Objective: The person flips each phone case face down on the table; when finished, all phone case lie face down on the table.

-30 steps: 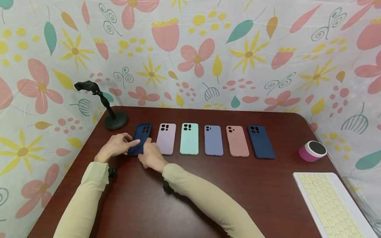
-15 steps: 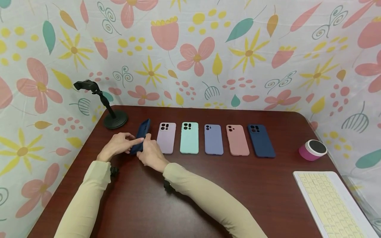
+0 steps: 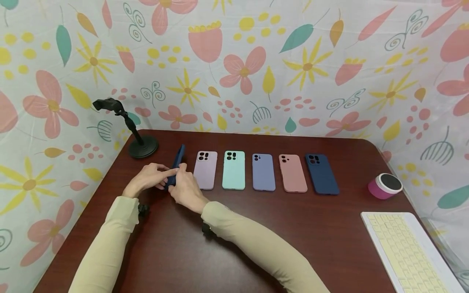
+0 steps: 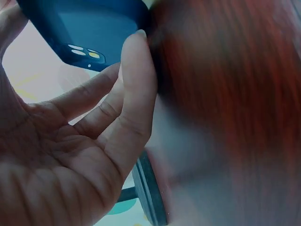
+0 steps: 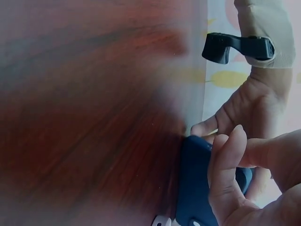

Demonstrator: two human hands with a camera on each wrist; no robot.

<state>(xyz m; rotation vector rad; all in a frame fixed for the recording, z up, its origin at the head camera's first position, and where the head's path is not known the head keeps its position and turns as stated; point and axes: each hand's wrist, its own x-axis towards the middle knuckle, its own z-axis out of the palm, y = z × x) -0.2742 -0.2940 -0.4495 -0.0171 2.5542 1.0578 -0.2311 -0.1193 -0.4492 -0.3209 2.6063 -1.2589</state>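
A dark blue phone case [image 3: 178, 156] stands tipped up on its long edge at the left of the row of cases. My left hand [image 3: 148, 178] holds its left side, with the fingers reaching behind it. From the right, my right hand [image 3: 188, 191] pinches its near part, and the two hands meet there. In the left wrist view the camera cutouts show on the case [image 4: 99, 28], beside the bent fingers [image 4: 138, 70]. Seen from the right wrist, the case [image 5: 193, 188] lies between both hands. A lavender phone case [image 3: 205, 171] lies flat just right of my right hand.
Further right lie flat a mint case [image 3: 233, 171], a periwinkle case [image 3: 263, 173], a pink case [image 3: 292, 173] and another dark blue case [image 3: 322, 175]. A black stand [image 3: 143, 147] is behind the left hand. At right are a pink jar [image 3: 382, 187] and a keyboard [image 3: 406, 248].
The dark blue phone case was lying nearly flat with its inside up; it has been tipped up onto its long edge. My left hand has shifted slightly right.
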